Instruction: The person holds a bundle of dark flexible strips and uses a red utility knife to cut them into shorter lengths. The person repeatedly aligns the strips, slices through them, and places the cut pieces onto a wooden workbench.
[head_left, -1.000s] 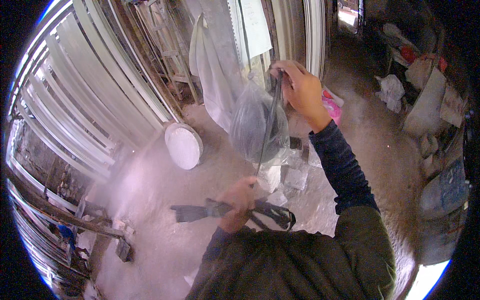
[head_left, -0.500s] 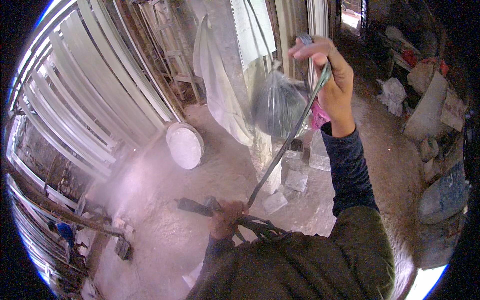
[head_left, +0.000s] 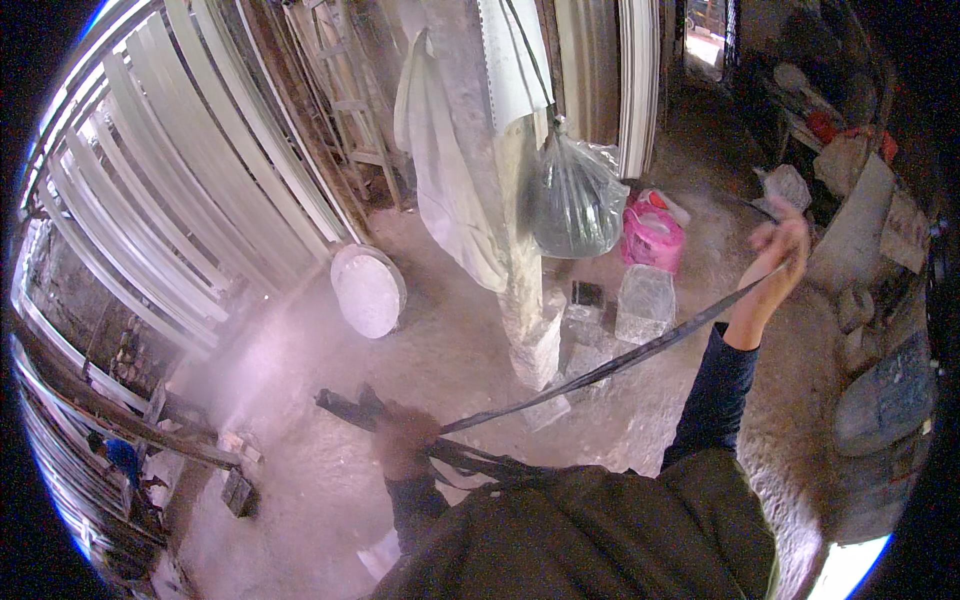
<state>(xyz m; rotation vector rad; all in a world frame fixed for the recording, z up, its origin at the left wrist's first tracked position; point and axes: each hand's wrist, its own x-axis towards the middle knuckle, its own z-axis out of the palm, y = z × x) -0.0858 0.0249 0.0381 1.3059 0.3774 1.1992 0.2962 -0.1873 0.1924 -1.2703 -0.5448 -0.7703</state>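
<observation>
A long dark strap, flat and ribbon-like, stretches taut on a slant between my two hands. My left hand, low in the middle and somewhat blurred, is closed around a bundle of dark straps. One thick dark end sticks out past its left side. My right hand is raised at the right with bent fingers, pinching the strap's other end, and a short tail shows above it.
Ahead, a clear bag with dark contents hangs by a cloth-draped post. A pink bag and pale blocks stand beyond the strap. White slats lean left, near a round white basin. Clutter lines the right.
My right hand has swung right and down with the strap's end, so the strap lies flatter. My left hand has shifted a little left, still closed on the bundle.
</observation>
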